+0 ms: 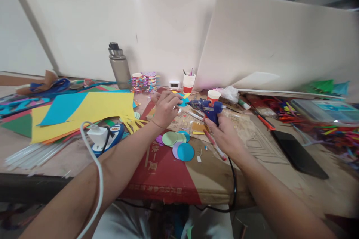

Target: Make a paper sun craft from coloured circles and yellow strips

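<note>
My left hand (pixel 165 107) is closed on a small blue paper piece (pixel 183 101) with a yellow strip, held above the cardboard sheet (pixel 168 171). My right hand (pixel 224 134) grips a blue hot glue gun (pixel 209 109); its nozzle points left and touches the paper piece. The gun's black cord (pixel 234 186) hangs off the table's front edge. Several cut paper circles (pixel 179 145) in green, purple and blue lie on the cardboard below my hands. A red pen (pixel 214 145) lies beside my right hand.
Yellow and blue paper sheets (pixel 84 110) lie at left beside a white charger and cable (pixel 97 138). At the back stand a grey bottle (pixel 119 65), a red-and-white cup (pixel 189 82) and paper stacks (pixel 144 81). A black phone (pixel 298 153) and coloured strips (pixel 336 134) lie at right.
</note>
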Demonstrator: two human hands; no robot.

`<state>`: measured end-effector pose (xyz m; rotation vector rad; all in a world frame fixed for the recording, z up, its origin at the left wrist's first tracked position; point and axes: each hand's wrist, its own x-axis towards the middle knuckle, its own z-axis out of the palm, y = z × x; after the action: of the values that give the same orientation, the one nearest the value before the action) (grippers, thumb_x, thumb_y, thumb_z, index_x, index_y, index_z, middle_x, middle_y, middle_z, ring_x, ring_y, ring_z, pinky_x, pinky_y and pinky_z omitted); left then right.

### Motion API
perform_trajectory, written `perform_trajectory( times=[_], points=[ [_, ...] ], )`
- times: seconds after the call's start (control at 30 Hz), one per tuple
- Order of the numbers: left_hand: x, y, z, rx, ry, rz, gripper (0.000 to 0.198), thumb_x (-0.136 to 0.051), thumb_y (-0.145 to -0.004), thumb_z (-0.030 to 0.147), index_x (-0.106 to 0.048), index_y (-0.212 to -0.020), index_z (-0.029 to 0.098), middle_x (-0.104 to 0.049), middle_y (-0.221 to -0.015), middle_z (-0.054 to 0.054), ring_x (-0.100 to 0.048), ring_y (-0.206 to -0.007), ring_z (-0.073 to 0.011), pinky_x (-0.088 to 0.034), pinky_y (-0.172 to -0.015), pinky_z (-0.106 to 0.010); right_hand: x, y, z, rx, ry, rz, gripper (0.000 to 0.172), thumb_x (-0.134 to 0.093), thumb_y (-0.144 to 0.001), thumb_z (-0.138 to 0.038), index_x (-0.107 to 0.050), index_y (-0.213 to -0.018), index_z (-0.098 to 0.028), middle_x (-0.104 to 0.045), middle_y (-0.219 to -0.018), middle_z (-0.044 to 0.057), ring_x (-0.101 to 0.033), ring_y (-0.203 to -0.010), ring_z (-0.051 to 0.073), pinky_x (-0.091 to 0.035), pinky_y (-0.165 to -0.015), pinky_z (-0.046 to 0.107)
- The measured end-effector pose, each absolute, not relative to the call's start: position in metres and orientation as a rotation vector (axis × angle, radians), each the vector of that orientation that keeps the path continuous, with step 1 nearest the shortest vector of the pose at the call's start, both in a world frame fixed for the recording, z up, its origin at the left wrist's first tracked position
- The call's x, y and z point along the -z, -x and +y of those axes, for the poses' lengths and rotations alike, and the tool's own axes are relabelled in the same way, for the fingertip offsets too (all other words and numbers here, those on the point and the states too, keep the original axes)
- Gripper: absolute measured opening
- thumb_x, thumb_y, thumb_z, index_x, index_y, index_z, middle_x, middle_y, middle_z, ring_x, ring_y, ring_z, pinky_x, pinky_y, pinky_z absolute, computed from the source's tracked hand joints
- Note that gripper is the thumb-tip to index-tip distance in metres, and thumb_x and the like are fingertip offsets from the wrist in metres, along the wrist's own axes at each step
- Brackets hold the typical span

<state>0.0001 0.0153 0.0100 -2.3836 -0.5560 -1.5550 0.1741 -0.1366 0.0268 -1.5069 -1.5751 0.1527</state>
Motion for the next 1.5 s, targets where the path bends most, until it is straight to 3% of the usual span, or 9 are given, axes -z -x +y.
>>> perform_trajectory(
  times=[1.2, 1.5],
  points=[
    [-0.011, 0.001, 0.013, 1.478, 2.478, -0.674, 0.02, -0.054, -0.075, 0.003, -0.06, -0.075, 0.022, -0.073, -0.098, -0.001, -0.06, -0.094, -0.0201, -0.045, -0.089, -0.04, -0.03, -0.174, -0.14, -0.181, 1.522, -1.59, 0.04, -0.047, -0.088, -0.033, -0.054, -0.123, -0.017, -0.067, -0.113, 0.013, -0.061, -0.098, 0.028, -0.047, -0.09, 0.046],
    [-0.013, 0.002, 0.013, 1.44, 2.483, -0.572, 0.022, -0.05, -0.079, 0.003, -0.06, -0.076, 0.022, -0.073, -0.097, -0.001, -0.057, -0.101, -0.0211, -0.045, -0.091, -0.041, -0.037, -0.176, -0.144, -0.226, 1.613, -1.61, 0.042, -0.046, -0.087, -0.034, -0.054, -0.124, -0.015, -0.068, -0.103, 0.012, -0.061, -0.089, 0.027, -0.048, -0.082, 0.042]
  ],
)
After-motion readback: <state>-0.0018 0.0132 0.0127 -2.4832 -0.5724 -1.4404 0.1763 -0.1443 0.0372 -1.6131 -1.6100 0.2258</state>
